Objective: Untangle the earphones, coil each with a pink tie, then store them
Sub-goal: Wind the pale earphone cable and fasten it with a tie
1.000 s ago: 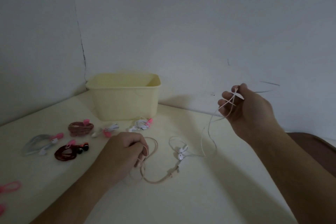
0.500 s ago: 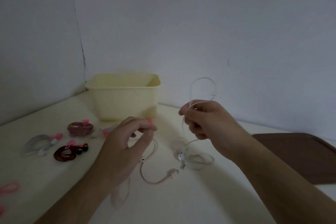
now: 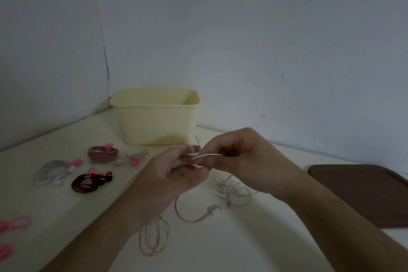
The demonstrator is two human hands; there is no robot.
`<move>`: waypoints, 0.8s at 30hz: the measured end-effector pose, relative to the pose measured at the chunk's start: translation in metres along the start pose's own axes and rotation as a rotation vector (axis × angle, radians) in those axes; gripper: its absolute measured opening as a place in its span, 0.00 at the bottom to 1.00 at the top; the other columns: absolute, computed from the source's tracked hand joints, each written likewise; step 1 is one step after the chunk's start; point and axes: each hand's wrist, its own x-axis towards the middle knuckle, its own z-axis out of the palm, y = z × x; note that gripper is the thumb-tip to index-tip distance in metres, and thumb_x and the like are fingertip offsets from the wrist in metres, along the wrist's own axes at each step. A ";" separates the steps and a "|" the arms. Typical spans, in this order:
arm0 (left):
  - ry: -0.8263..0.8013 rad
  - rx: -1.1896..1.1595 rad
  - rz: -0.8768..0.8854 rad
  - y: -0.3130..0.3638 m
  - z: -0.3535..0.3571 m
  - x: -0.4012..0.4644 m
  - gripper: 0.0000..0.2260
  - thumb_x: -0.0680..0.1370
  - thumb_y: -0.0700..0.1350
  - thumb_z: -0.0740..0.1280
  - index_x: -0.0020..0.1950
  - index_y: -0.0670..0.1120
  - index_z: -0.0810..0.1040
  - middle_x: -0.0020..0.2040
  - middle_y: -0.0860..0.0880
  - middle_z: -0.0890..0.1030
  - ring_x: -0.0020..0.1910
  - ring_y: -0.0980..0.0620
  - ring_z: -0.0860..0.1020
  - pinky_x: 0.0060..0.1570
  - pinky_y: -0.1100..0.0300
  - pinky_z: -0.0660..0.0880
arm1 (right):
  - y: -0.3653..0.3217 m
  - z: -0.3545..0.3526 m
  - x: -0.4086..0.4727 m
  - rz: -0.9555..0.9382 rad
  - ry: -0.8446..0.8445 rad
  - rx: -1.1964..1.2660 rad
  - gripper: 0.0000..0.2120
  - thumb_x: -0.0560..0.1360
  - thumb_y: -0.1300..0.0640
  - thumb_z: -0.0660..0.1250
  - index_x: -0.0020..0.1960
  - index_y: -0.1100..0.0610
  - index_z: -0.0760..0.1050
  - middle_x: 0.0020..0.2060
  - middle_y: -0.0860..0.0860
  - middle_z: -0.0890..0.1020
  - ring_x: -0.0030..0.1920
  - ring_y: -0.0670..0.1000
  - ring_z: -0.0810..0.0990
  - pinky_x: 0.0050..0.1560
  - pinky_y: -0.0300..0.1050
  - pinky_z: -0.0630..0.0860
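My right hand [image 3: 240,159] pinches the white earphone cable [image 3: 206,156] near its end, level with my left hand's fingertips. The rest of that cable lies in loose loops [image 3: 237,192] on the table under my right wrist. My left hand [image 3: 176,170] is raised beside it with its fingers around a pale pink earphone cable, whose loops [image 3: 153,238] hang below my left wrist and whose plug [image 3: 213,210] lies on the table. Several coiled earphones with pink ties lie at the left: a brown one [image 3: 102,153], a white one [image 3: 132,157], a grey one [image 3: 55,171], a dark red one [image 3: 88,181].
A pale yellow bin [image 3: 156,117] stands open against the wall behind the hands. Spare pink ties [image 3: 13,225] lie at the left edge. A dark brown tray [image 3: 362,192] sits at the right. Walls close the table at the back and left.
My right hand came down and left from high on the right to meet my left hand. My left hand rose off the table with the pink cable. The white cable's loops dropped onto the table.
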 end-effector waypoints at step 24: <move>0.337 -0.498 -0.041 -0.004 -0.038 0.016 0.14 0.82 0.47 0.64 0.37 0.46 0.71 0.28 0.53 0.56 0.23 0.57 0.55 0.23 0.62 0.54 | 0.023 -0.081 0.004 0.345 0.868 0.458 0.11 0.78 0.61 0.68 0.37 0.58 0.74 0.23 0.47 0.61 0.23 0.48 0.57 0.24 0.39 0.56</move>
